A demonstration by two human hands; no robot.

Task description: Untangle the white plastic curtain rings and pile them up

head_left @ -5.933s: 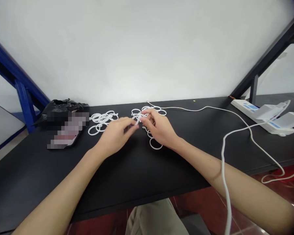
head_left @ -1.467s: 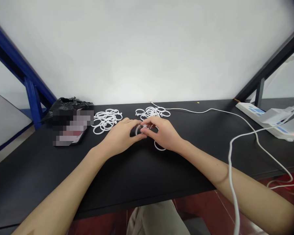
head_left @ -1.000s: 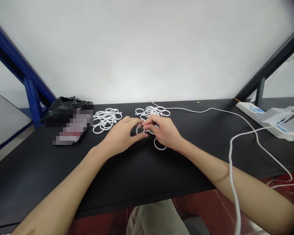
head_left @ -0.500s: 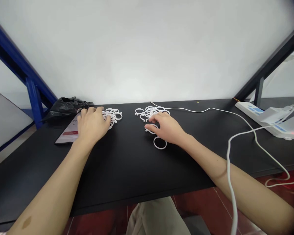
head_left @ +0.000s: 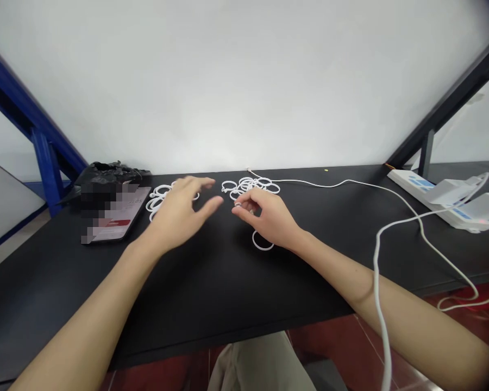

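Your right hand rests over the black desk with thumb and forefinger pressed together on a small white plastic ring, pinching it just in front of the heap of loose white plastic rings that lies toward the back edge of the desk. One more single white ring lies flat on the desk right under the heel of that hand, touching or nearly touching it — you cannot tell which. Your left hand hovers with its fingers spread and holds nothing; it sits to the left of the heap, partly covering a second cluster of white rings, and its fingertips point toward the pinched ring without meeting it. Further left of the heap lies a flat phone with a lit screen, its image partly blurred, and behind the phone, at the wall, a crumpled black plastic bag. A thin white cable starts at the back of the heap and runs right along the desk; it then loops down over the front edge and crosses your right forearm. Far to the right of the heap, at the desk's end, sits a white power strip with white adapters plugged into it.
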